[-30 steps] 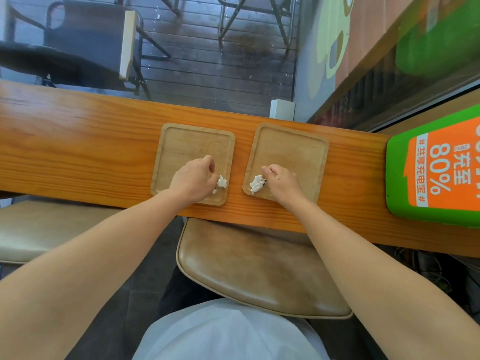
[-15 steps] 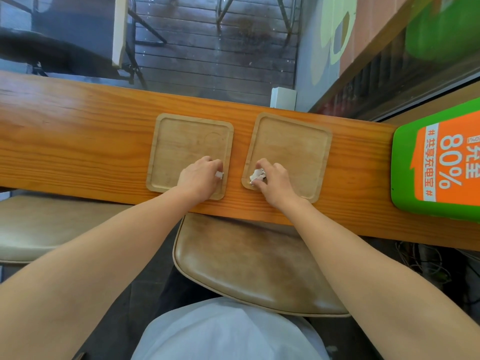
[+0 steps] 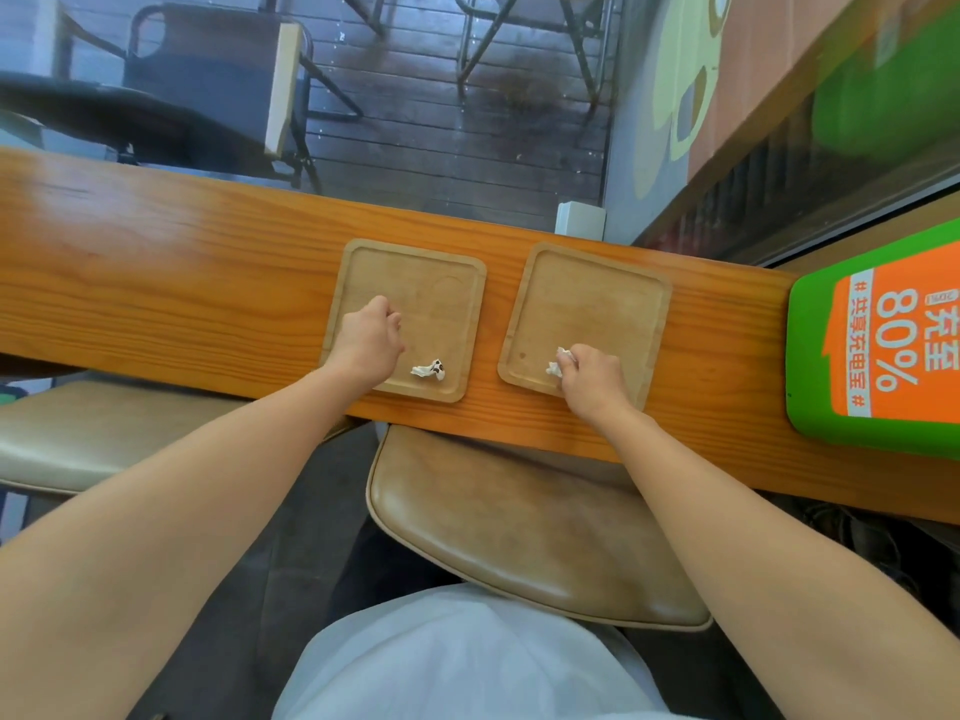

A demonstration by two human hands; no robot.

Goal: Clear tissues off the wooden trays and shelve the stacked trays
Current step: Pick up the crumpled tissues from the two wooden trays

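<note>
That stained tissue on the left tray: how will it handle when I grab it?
The stained tissue is a small crumpled wad, so probably very light and soft, squashing under a pinch. It lies loose on the smooth left tray, so a push would likely slide it toward the raised rim.

This is looking like a café: padded stools [image 3: 530,527] are lining a window-side tabletop [image 3: 156,283], wooden serving trays [image 3: 415,283] are lying on it, a charging advert [image 3: 883,345] is standing alongside
</note>
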